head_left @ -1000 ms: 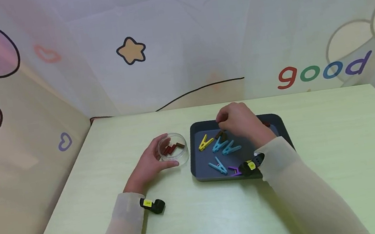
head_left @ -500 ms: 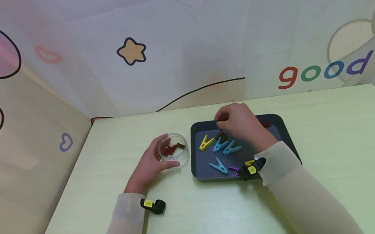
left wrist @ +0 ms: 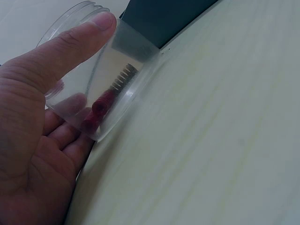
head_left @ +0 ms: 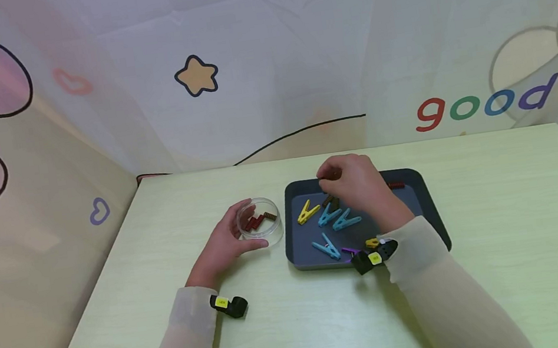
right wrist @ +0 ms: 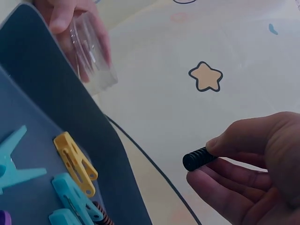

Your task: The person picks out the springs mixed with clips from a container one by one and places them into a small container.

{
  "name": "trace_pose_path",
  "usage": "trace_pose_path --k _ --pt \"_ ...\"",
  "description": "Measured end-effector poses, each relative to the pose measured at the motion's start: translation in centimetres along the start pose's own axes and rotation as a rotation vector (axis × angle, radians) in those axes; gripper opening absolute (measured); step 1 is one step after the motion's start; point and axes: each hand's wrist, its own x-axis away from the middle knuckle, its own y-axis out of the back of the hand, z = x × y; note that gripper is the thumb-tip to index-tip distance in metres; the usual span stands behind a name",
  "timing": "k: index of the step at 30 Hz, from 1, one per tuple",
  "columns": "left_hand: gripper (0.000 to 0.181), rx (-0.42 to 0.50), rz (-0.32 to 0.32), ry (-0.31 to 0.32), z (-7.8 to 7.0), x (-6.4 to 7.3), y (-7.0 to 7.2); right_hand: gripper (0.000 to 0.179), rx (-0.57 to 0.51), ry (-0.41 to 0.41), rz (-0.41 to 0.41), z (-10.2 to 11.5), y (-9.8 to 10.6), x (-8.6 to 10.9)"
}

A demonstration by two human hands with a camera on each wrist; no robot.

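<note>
My left hand grips a clear plastic jar from its left side, thumb and fingers around the wall. Red springs and a dark spring lie inside it. Over the back of the grey tray, my right hand pinches a dark coil spring between thumb and fingertips. Below that hand, the tray holds a yellow clothespin, several blue clothespins and dark springs. A red spring lies at the tray's back right.
A purple clothespin and another yellow clothespin sit near the tray's front, partly behind the right wrist camera. The pale table meets a printed backdrop at its far edge.
My right hand has shifted slightly left over the tray, uncovering more of the red spring and the front yellow clothespin. The left hand and jar stay in place.
</note>
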Motion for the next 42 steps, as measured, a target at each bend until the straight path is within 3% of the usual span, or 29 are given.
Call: trace_pose_path --k 19,42 --pt "0.094 -0.008 0.003 0.011 0.2 -0.5 -0.4 0.017 -0.078 0.002 -0.061 0.9 0.1 0.9" --pt "0.093 -0.01 0.001 0.018 0.3 -0.3 -0.1 0.015 -0.174 0.08 -0.128 2.1 -1.0 1.5"
